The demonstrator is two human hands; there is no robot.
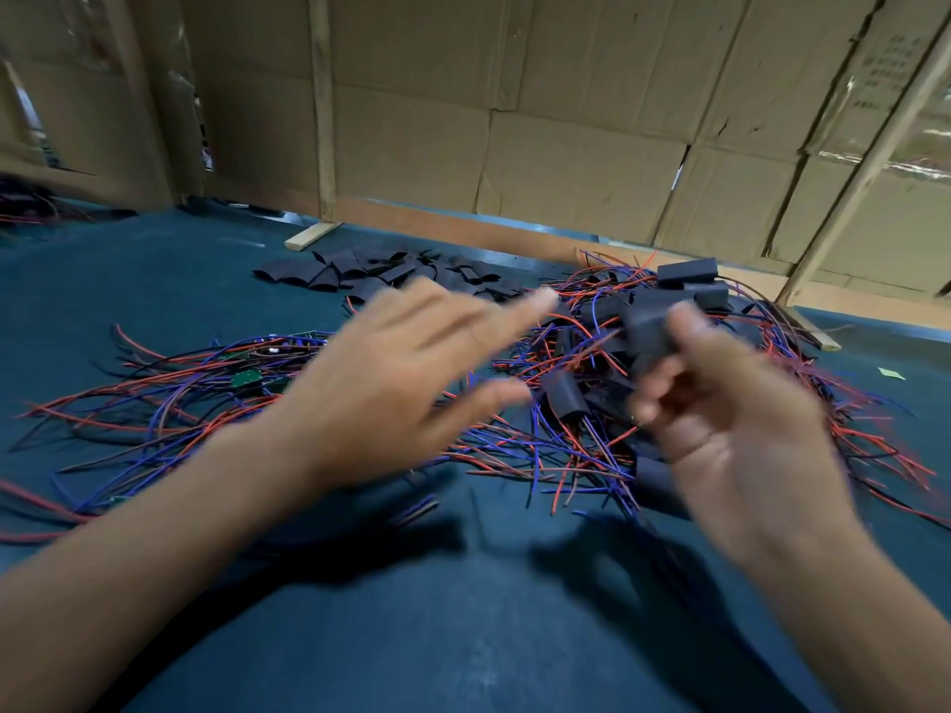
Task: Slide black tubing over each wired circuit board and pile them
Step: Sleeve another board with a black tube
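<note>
Wired circuit boards [246, 378], small green rectangles trailing thin red, blue and black leads, lie bare in a loose tangle at nine o'clock on the dark teal cloth surface [154, 280]. Toward twelve o'clock, flattened matte pieces of cut black tubing [329, 272] are scattered in a low row. The left hand [391, 388] hovers above the wires at the centre, palm down, fingers straight and spread, holding nothing; it is motion-blurred. The right hand [720, 403], at three o'clock, is turned palm up with fingers curled, its thumb and fingertips pinching a sleeved board [649, 329] wrapped in black tubing; blur hides the exact grip. Behind it, from one to three o'clock, a pile of sleeved boards [684, 280] rests in a dense knot of wires. Creased brown cardboard [566, 120] stands behind.
</note>
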